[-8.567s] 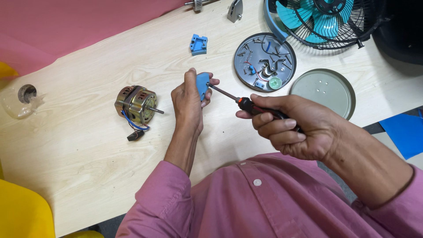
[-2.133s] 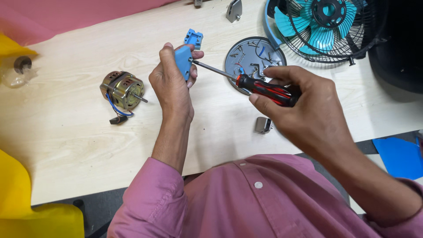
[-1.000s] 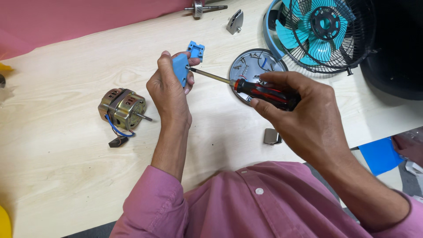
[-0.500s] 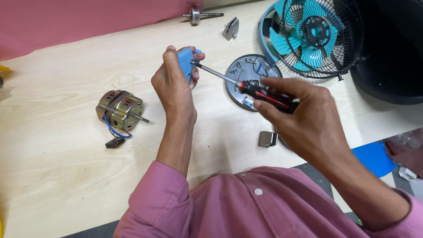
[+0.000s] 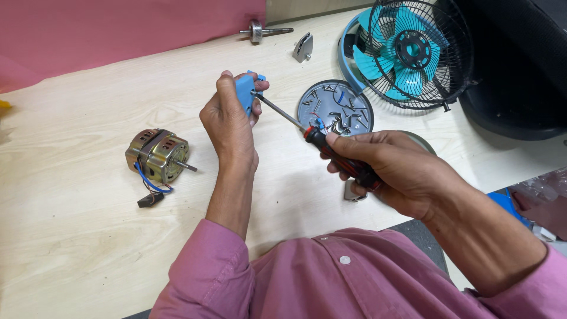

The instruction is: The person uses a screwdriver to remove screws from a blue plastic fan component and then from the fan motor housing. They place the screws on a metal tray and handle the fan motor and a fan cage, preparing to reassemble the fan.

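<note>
My left hand (image 5: 229, 127) holds a small blue plastic part (image 5: 244, 94) upright above the table. My right hand (image 5: 393, 168) grips a screwdriver (image 5: 331, 147) with a red and black handle. Its metal shaft points up and left, and the tip touches the blue part. Behind the tool lies a round grey tray (image 5: 335, 108) with several screws and small pieces in it. A small electric motor (image 5: 157, 156) with blue wires and a black connector rests on the table left of my left hand.
A teal fan in a black wire cage (image 5: 413, 50) stands at the back right beside a big black object (image 5: 520, 65). A metal shaft (image 5: 263, 31) and a grey bracket (image 5: 303, 47) lie at the back. Pink cloth (image 5: 118, 29) covers the far left. A small grey part (image 5: 353, 192) lies under my right hand.
The view has shifted a little. My hands stay together, the screwdriver tip still against the blue part, which I now hold slightly lower and closer.
</note>
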